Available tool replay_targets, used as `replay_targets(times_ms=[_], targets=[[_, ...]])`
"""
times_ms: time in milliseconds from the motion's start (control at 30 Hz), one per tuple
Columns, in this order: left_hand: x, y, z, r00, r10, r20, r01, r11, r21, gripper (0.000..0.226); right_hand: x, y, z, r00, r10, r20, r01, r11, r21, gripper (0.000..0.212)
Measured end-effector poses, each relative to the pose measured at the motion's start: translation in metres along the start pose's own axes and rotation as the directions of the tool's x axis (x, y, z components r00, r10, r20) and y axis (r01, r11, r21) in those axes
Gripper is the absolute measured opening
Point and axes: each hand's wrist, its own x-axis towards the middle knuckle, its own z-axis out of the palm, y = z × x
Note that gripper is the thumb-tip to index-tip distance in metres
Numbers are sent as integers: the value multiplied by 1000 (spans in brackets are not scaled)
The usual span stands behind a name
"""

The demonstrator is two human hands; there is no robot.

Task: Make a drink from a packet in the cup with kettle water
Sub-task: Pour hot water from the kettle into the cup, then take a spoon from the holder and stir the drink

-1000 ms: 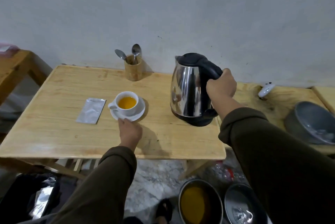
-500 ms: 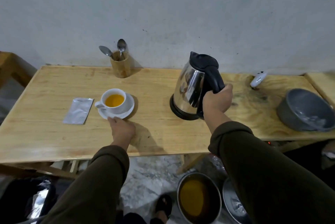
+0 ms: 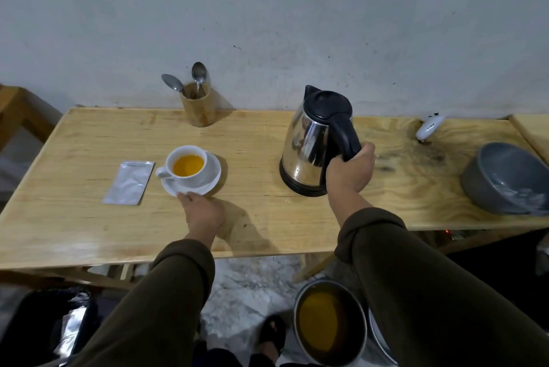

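Note:
A white cup [image 3: 186, 165] holding orange liquid stands on a white saucer [image 3: 208, 181] on the wooden table [image 3: 267, 218]. My left hand [image 3: 203, 212] touches the saucer's near rim with its fingertips. To the left of the saucer lies a flat silver packet [image 3: 129, 183]. A steel kettle [image 3: 309, 152] with a black lid and handle stands upright on the table right of the cup. Around the kettle's handle my right hand [image 3: 350, 170] is closed.
A wooden holder [image 3: 197, 109] with two spoons stands at the back by the wall. A grey bowl [image 3: 505, 178] and a small white device [image 3: 429, 126] sit at the right. On the floor below are a pot of orange liquid [image 3: 329, 325] and a black bin [image 3: 44, 328].
The kettle came down from the air and to the right, and now rests upright on the table. My left hand stays at the saucer.

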Motion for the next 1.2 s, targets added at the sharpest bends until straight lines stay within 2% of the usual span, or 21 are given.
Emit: replay_targets(times_ms=[200,300,400,500,633,767,867,1033,1200], targets=[[2,0,-11,998,4,62,-9,997,80,63,-3,0,1,999,39,-5,-39,999,13,25],[4,-2,-20,996,33,84,-43,991,129,52,-7,-3,4,997,73,-23,-73,997,12,29],[7,-7,-30,994,65,91,-77,988,130,43,-19,-8,8,990,139,-29,-138,990,13,43],[11,-11,-44,991,82,105,-92,991,96,41,-34,-11,14,984,176,-30,-176,984,9,67],[17,-20,-62,982,103,161,-115,991,69,54,-62,-15,22,977,210,-39,-209,977,38,83],[18,-27,-75,963,121,241,-118,993,-25,79,-88,-21,25,978,201,-59,-202,979,-4,79],[18,-32,-82,949,163,268,-160,987,-36,91,-109,-29,32,980,200,-19,-201,979,-30,69],[29,-36,-92,933,230,278,-217,973,-77,93,-141,-47,59,978,115,172,-100,991,-92,57],[43,-36,-104,908,252,336,-246,967,-60,92,-149,-71,93,921,43,387,34,982,-188,44]])
